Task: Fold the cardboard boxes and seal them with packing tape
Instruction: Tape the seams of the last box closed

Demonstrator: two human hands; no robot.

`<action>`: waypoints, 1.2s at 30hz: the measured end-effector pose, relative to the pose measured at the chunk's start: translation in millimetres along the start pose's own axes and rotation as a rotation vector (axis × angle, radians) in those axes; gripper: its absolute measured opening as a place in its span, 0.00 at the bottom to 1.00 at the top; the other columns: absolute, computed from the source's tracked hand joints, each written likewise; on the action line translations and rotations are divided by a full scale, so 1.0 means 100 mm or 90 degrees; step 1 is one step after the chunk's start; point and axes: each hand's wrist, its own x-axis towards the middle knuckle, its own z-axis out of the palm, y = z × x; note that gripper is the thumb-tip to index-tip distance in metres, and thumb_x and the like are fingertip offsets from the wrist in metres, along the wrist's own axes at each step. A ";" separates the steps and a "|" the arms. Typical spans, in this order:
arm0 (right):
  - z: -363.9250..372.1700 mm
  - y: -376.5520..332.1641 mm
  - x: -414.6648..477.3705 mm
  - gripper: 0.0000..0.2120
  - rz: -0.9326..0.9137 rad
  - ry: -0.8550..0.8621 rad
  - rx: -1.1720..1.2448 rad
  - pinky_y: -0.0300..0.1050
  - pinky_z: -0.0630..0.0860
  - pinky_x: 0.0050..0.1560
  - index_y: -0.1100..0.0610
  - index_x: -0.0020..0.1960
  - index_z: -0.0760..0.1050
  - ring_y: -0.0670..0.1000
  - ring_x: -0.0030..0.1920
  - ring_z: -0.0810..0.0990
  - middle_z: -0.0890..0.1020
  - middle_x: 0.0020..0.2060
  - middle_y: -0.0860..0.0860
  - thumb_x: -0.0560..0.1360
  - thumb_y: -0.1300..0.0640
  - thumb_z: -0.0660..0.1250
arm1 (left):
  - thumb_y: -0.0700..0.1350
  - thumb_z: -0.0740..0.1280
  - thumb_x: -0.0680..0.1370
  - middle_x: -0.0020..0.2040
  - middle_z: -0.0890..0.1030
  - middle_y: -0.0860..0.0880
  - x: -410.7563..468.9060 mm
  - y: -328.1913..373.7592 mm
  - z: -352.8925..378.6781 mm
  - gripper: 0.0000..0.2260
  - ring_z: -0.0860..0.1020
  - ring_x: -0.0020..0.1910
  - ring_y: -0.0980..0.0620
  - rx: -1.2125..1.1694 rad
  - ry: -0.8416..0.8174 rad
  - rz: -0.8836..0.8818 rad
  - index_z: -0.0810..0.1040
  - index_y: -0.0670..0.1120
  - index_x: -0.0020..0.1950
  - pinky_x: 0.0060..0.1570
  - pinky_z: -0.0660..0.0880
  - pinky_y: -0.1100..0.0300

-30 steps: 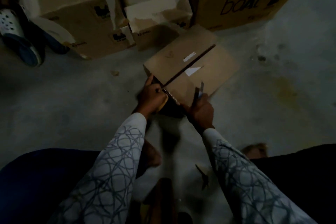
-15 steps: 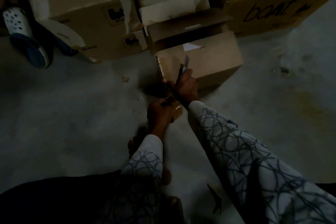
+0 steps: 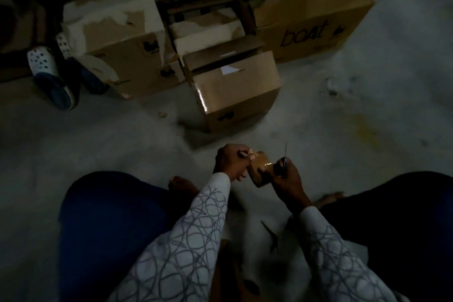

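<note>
A small brown cardboard box (image 3: 235,91) stands on the concrete floor ahead of me, its two top flaps slightly apart with white label scraps along the seam. A shiny strip of tape runs down its near left corner. Closer to me, my left hand (image 3: 231,163) grips a brown roll of packing tape (image 3: 259,170) from the left. My right hand (image 3: 285,175) holds a thin cutter or scissors (image 3: 285,157), blade pointing up, and touches the roll's right side. Both hands hover well short of the box.
Several worn cartons stand behind: a torn one (image 3: 117,49) at the left, another (image 3: 208,29) in the middle, a large "boat" box (image 3: 311,22) at the right. Clogs (image 3: 49,73) lie at the far left. My knees flank my hands; dark scraps (image 3: 269,233) lie between them.
Both hands have pulled back from the box's near corner toward me, bringing the tape roll and cutter along. The box now stands alone with tape on its corner.
</note>
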 end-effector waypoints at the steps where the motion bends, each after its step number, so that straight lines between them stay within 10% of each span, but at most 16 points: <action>1: -0.12 -0.01 -0.08 0.22 -0.027 -0.010 -0.019 0.45 0.69 0.37 0.53 0.39 0.63 0.48 0.33 0.69 0.72 0.32 0.49 0.70 0.56 0.79 | 0.47 0.75 0.74 0.41 0.85 0.47 -0.11 -0.02 0.02 0.06 0.83 0.33 0.48 0.063 0.016 0.036 0.84 0.51 0.50 0.31 0.80 0.57; 5: -0.55 -0.11 -0.41 0.19 -0.121 -0.070 -0.139 0.32 0.68 0.31 0.57 0.45 0.65 0.41 0.32 0.72 0.75 0.34 0.46 0.71 0.58 0.77 | 0.55 0.76 0.71 0.47 0.86 0.50 -0.56 -0.03 0.13 0.11 0.83 0.47 0.49 0.224 0.069 0.114 0.87 0.49 0.48 0.49 0.80 0.58; 10: -0.78 -0.16 -0.75 0.22 -0.187 -0.094 -0.214 0.46 0.65 0.36 0.58 0.46 0.63 0.52 0.36 0.71 0.72 0.33 0.46 0.70 0.56 0.78 | 0.69 0.68 0.70 0.50 0.85 0.49 -1.04 0.00 0.31 0.22 0.82 0.50 0.45 0.416 0.131 0.104 0.85 0.53 0.50 0.50 0.79 0.55; 15: -0.73 -0.23 -0.91 0.23 -0.212 -0.073 -0.303 0.48 0.71 0.41 0.54 0.51 0.67 0.57 0.44 0.79 0.80 0.46 0.56 0.69 0.47 0.78 | 0.61 0.64 0.77 0.53 0.83 0.44 -1.31 0.03 0.40 0.18 0.80 0.53 0.42 0.580 0.190 0.139 0.82 0.48 0.52 0.51 0.75 0.53; 20: -0.72 -0.30 -1.02 0.25 -0.242 -0.033 -0.351 0.52 0.73 0.51 0.61 0.65 0.71 0.65 0.57 0.78 0.79 0.58 0.62 0.71 0.57 0.74 | 0.58 0.64 0.78 0.52 0.83 0.44 -1.45 0.03 0.36 0.17 0.80 0.53 0.41 0.598 0.250 0.165 0.83 0.47 0.52 0.49 0.73 0.55; 28: -0.62 -0.24 -1.11 0.24 -0.204 -0.019 -0.377 0.48 0.68 0.42 0.56 0.57 0.71 0.63 0.47 0.79 0.80 0.50 0.59 0.71 0.42 0.73 | 0.67 0.61 0.77 0.60 0.80 0.42 -1.54 -0.17 0.15 0.27 0.78 0.57 0.40 0.572 0.228 0.114 0.77 0.45 0.60 0.51 0.73 0.53; 32: -0.63 -0.31 -1.17 0.22 -0.197 -0.007 -0.415 0.51 0.73 0.48 0.57 0.60 0.71 0.64 0.51 0.77 0.76 0.55 0.60 0.69 0.59 0.74 | 0.73 0.64 0.70 0.67 0.76 0.43 -1.49 -0.21 0.05 0.39 0.75 0.64 0.41 0.532 0.168 0.110 0.69 0.49 0.72 0.59 0.75 0.49; 36: -0.58 -0.13 -1.24 0.23 -0.095 -0.059 -0.448 0.54 0.76 0.55 0.57 0.63 0.69 0.65 0.56 0.77 0.74 0.59 0.61 0.71 0.57 0.74 | 0.74 0.75 0.54 0.79 0.57 0.40 -1.47 -0.32 0.11 0.70 0.58 0.76 0.38 0.590 -0.051 -0.002 0.36 0.48 0.80 0.72 0.60 0.39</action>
